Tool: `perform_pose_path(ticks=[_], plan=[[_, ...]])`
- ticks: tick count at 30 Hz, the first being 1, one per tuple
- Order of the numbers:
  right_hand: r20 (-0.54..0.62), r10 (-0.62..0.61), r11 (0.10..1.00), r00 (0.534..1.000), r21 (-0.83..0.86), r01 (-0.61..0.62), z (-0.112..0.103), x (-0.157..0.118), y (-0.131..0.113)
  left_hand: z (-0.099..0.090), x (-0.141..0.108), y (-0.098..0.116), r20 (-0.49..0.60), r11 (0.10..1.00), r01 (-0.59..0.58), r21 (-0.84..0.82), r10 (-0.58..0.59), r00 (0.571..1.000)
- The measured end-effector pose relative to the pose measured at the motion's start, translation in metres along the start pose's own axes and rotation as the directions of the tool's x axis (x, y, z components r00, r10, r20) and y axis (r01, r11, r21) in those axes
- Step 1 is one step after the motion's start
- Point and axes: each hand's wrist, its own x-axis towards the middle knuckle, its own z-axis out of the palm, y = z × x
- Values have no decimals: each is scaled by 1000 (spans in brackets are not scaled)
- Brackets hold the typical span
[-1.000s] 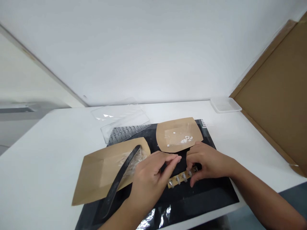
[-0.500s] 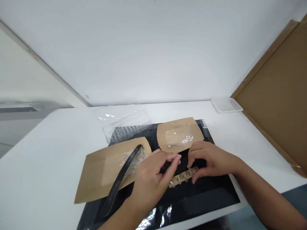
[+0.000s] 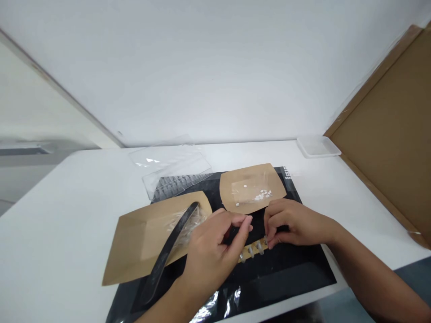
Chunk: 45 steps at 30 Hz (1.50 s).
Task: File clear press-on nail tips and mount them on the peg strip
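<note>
My left hand (image 3: 218,242) is closed in a pinch, thumb against forefinger, above the black mat (image 3: 279,278). Anything between those fingertips is too small to make out. Below and to the right lies a narrow tan strip (image 3: 255,250) with several small clear tubes (image 3: 260,247) set along it. At the strip's right end, my right hand (image 3: 289,224) has its thumb and fingers closed on one small clear tube, mostly hidden by the fingertips.
A paper tray (image 3: 134,237) holds thin clear pieces, with black tweezers (image 3: 171,242) lying across it. Another paper tray (image 3: 232,181) contains small white dots. Clear plastic sheets (image 3: 175,168), a translucent lid (image 3: 318,147) and a cardboard panel (image 3: 387,134) stand farther out.
My right thumb and fingers have closed on the tube at the strip's right end, where they were apart around it before. My left hand keeps its pinch almost unmoved.
</note>
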Motion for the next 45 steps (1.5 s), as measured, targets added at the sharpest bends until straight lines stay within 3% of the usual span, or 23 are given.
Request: perform_pose_path(ticks=[13, 21, 32, 41, 45], plan=[[18, 65, 977, 998, -206, -60, -3, 2, -18, 2, 0, -2, 8, 999, 42, 18, -42, 999], [71, 81, 986, 994, -152, -69, -3, 6, -12, 2, -1, -1, 19, 997, 77, 25, -77, 997], [42, 107, 975, 993, -199, -96, -3, 5, -13, 3, -1, -2, 19, 995, 102, 24, -102, 995], [48, 8, 998, 999, -68, -5, -5, 4, -5, 1, 0, -4, 2, 996, 87, 22, -87, 996], [37, 16, 996, 999, -84, -12, -6, 2, -9, -1, 1, -6, -11, 996, 83, 35, -83, 997]])
